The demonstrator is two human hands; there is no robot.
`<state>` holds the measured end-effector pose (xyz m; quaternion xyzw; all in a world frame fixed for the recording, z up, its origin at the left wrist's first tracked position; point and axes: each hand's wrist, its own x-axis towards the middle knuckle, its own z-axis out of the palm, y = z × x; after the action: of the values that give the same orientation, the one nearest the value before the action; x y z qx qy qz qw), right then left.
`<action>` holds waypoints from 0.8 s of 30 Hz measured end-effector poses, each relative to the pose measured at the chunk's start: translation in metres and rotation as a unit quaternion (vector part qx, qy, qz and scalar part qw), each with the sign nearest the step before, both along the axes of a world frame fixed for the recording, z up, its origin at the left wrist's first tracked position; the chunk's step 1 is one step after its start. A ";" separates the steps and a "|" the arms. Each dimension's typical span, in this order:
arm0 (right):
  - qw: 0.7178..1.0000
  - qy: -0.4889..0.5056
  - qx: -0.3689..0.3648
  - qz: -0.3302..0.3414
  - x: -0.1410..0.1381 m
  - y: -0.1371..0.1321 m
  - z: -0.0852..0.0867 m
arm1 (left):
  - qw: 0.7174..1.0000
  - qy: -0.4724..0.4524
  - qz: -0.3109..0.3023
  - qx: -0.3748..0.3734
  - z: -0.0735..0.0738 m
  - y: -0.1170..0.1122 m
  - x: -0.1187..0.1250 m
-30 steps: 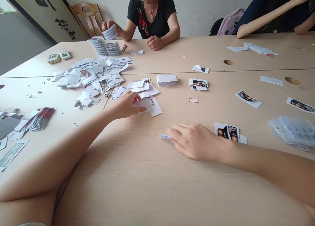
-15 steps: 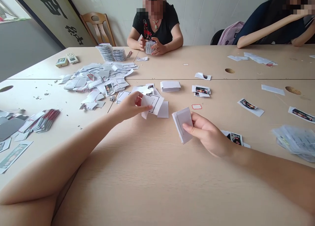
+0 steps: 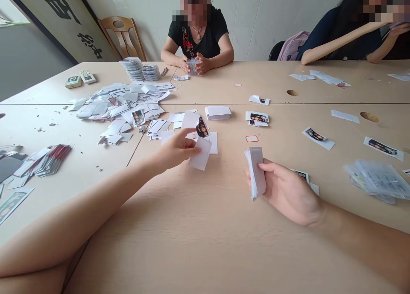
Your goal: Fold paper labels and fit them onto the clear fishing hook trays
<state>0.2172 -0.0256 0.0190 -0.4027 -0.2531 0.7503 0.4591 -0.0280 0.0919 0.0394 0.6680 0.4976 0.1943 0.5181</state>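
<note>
Left hand (image 3: 176,149) pinches paper slip (image 3: 201,154); right hand (image 3: 288,193) grips upright stack (image 3: 255,172).

Left fingers (image 3: 187,137): against a single paper card (image 3: 201,154), held above the table (image 3: 205,251).
Right fingers (image 3: 267,167): around a stack of paper cards (image 3: 256,172), also above the table.
Behind the left fingers: a squared pile of blank cards (image 3: 218,112) on the table.
Behind and left of the left fingers: a heap of paper offcuts (image 3: 118,110).
Left of the left fingers: a bundle of strips (image 3: 48,159).
Behind the right fingers: printed slips (image 3: 257,117).
Right of the right fingers: a pile of plastic packets (image 3: 374,179).
</note>
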 end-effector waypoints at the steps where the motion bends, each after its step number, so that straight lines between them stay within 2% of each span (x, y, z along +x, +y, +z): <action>1: 1.000 0.012 -0.014 -0.012 0.001 -0.004 -0.004 | 1.000 -0.019 0.004 -0.006 0.001 -0.003 0.002; 4: 0.998 0.038 -0.023 -0.046 0.002 -0.014 -0.013 | 0.999 -0.045 0.018 -0.011 -0.001 -0.017 0.012; 7: 0.995 0.069 0.010 -0.072 -0.001 -0.019 -0.013 | 0.996 -0.084 0.003 -0.008 -0.005 -0.037 0.027; 14: 0.993 0.099 0.051 -0.024 -0.015 -0.022 -0.004 | 0.987 -0.135 -0.083 0.041 -0.008 -0.086 0.057; 20: 0.996 0.085 0.021 -0.024 -0.019 -0.031 -0.014 | 0.979 -0.172 -0.110 0.022 -0.012 -0.096 0.057; 24: 0.998 0.063 0.004 0.027 -0.017 -0.033 -0.016 | 0.977 -0.170 -0.129 0.011 -0.013 -0.097 0.052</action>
<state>0.2005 -0.0583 0.0031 -0.3455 -0.2374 0.7852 0.4557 0.0243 -0.0049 0.0262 0.6890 0.3096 0.2420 0.6090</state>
